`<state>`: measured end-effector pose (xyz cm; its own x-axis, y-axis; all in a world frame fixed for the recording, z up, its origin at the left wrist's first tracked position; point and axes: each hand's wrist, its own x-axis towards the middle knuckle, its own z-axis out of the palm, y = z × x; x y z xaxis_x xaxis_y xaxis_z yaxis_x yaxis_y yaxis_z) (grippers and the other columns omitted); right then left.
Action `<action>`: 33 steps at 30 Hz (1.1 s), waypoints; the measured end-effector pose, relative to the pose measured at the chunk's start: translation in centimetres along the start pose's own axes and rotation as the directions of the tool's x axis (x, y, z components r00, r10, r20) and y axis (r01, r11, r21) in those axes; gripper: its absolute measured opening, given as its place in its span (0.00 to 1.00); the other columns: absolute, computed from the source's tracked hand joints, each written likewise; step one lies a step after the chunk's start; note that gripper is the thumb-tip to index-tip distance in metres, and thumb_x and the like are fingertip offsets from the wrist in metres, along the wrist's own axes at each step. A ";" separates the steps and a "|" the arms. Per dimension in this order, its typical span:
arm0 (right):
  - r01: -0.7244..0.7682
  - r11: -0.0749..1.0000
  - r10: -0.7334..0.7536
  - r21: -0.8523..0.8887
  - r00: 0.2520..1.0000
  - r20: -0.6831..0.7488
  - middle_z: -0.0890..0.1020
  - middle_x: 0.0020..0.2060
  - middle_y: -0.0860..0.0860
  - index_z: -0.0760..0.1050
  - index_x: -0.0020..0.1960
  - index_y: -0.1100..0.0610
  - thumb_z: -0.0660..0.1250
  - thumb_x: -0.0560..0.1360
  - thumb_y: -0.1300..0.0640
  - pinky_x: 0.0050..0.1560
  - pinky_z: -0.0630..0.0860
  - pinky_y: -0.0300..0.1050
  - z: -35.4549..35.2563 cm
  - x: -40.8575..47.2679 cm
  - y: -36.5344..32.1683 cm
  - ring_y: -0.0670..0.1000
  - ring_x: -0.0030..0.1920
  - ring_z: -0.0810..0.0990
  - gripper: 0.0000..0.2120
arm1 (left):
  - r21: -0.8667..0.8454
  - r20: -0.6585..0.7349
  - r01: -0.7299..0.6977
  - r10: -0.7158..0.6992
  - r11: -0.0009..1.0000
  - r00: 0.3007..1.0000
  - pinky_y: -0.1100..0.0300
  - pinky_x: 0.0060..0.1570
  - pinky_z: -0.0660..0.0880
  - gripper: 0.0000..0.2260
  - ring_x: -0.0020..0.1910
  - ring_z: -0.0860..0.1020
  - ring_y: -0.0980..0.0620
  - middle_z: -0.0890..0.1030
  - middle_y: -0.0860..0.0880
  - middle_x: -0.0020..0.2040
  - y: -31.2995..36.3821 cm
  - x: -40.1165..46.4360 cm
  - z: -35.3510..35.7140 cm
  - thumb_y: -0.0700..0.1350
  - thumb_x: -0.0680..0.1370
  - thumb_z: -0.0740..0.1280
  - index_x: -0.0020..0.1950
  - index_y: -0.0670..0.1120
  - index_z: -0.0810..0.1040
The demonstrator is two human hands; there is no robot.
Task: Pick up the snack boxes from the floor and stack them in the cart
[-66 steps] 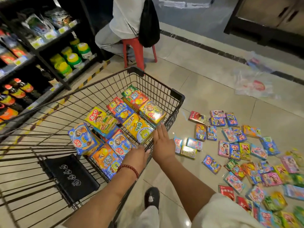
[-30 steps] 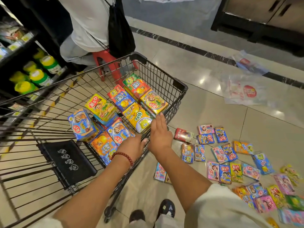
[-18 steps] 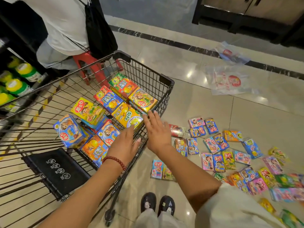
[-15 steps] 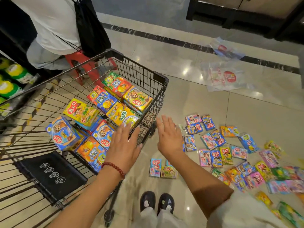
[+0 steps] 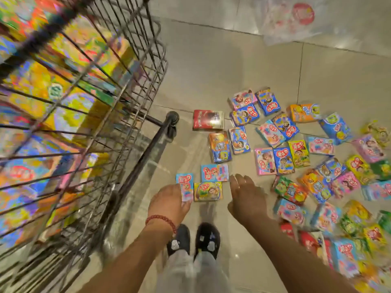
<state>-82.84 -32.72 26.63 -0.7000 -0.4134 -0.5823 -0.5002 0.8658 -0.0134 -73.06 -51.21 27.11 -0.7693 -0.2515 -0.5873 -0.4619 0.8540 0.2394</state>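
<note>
- Red bead bracelet [image 5: 161, 221] on the left wrist
- Bare forearms, no sleeves showing
- Light grey trousers [image 5: 193, 271]
- Black shoes [image 5: 193, 241] with pale patches

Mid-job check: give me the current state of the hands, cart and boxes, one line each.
left hand: open, reaching down beside the light blue box
right hand: open, empty, above the floor
cart: holds stacked boxes, blurred
floor boxes: many lying flat, not yet picked up
plastic bag: lying on the floor
</note>
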 end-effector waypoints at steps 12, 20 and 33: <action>0.134 0.990 -0.132 0.032 0.989 -0.074 0.82 0.43 0.54 0.80 0.50 0.60 0.81 0.43 0.52 0.29 0.75 0.46 24.7 14.4 -0.2 0.58 0.44 0.82 0.36 | -0.095 0.100 0.274 -0.265 0.957 0.959 0.53 0.53 0.75 0.33 0.56 0.76 0.45 0.77 0.47 0.57 -6.7 16.2 23.9 0.64 0.65 0.70 0.64 0.48 0.72; 0.173 0.984 -0.177 -0.042 0.972 -0.155 0.81 0.48 0.55 0.79 0.54 0.59 0.82 0.46 0.53 0.37 0.75 0.46 31.4 18.2 -0.6 0.58 0.44 0.80 0.37 | -0.350 0.092 0.448 -0.446 0.823 0.890 0.50 0.61 0.71 0.55 0.61 0.70 0.41 0.69 0.40 0.61 -8.3 20.2 30.0 0.54 0.62 0.80 0.77 0.45 0.48; 0.077 0.997 -0.080 -0.022 0.978 -0.195 0.78 0.40 0.57 0.65 0.49 0.58 0.82 0.49 0.52 0.42 0.69 0.51 32.6 16.7 -1.2 0.57 0.39 0.75 0.36 | -0.627 0.080 0.456 -0.530 0.632 0.844 0.60 0.39 0.71 0.31 0.39 0.76 0.50 0.76 0.52 0.45 -8.6 18.2 31.0 0.51 0.62 0.81 0.52 0.43 0.65</action>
<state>-77.29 -31.46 -9.60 -0.7439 -0.5279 -0.4099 -0.5633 0.8252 -0.0405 -69.37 -49.04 -9.59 -0.3696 -0.6283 -0.6845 -0.9191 0.1392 0.3685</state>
